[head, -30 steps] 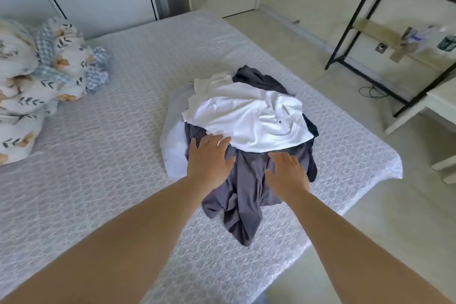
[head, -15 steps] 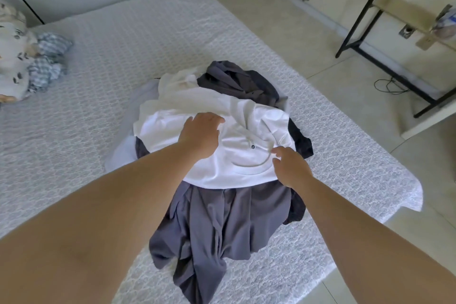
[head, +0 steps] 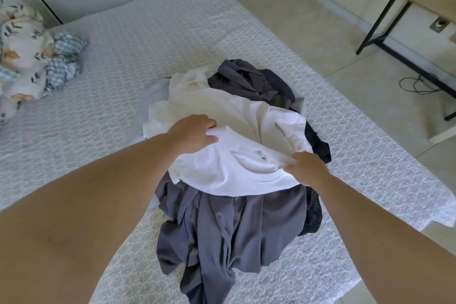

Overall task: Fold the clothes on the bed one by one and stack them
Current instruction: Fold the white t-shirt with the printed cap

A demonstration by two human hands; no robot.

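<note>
Pile of unfolded clothes sits near the bed's [head: 153, 39] front right corner. White T-shirt [head: 237, 160] lies on top, collar toward the wearer; grey garment [head: 222, 227] under it spills toward the near edge; a darker grey piece [head: 249, 79] is bunched behind.

Left hand [head: 195, 132]: fingers curled over a raised fold at the shirt's left shoulder, grip pinched on the cloth. Right hand [head: 306, 168]: fingertips pinch the cloth just right of the collar. Holding the two shoulder points is presumably to peel the top layer off alone and keep it spread, so the pile beneath stays put.

Room: bare bedspread is broad to the left and behind the pile, the likely spot for laying the shirt flat. Right and near edges of the bed are close; the grey garment's tail already reaches the near edge. A floral bedding bundle [head: 27, 52] occupies the far left. No folded stack visible yet.
</note>
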